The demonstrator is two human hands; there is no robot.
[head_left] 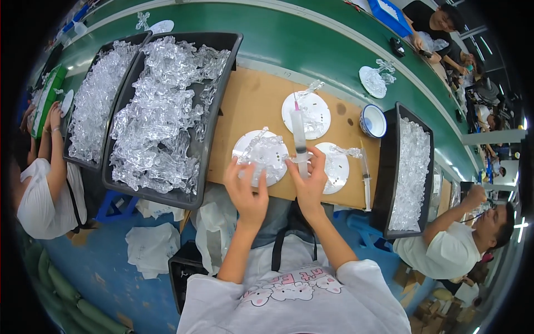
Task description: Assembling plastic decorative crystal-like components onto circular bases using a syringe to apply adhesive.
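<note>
Left hand (245, 195) and right hand (311, 189) side by side, forearms (239, 253) angled forward.
The left curls loosely, digits parted; the right grips between thumb and forefinger.

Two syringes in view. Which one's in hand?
The wider syringe with the pink needle hub, in the right hand; the slimmer syringe lies on the brown board.

A co-worker in a white top (41, 192) is at nine o'clock, hands near a green tray (58, 78) just above. A blue stool (111, 197) stands between eight and nine; crumpled white sheeting (153, 250) lies on the blue floor (103, 261) at eight, bulging green sacks (62, 285) farther out. Another blue stool (364, 231) is at four, brown cartons (409, 278) between four and five, a blue tray (392, 22) at one.
</note>
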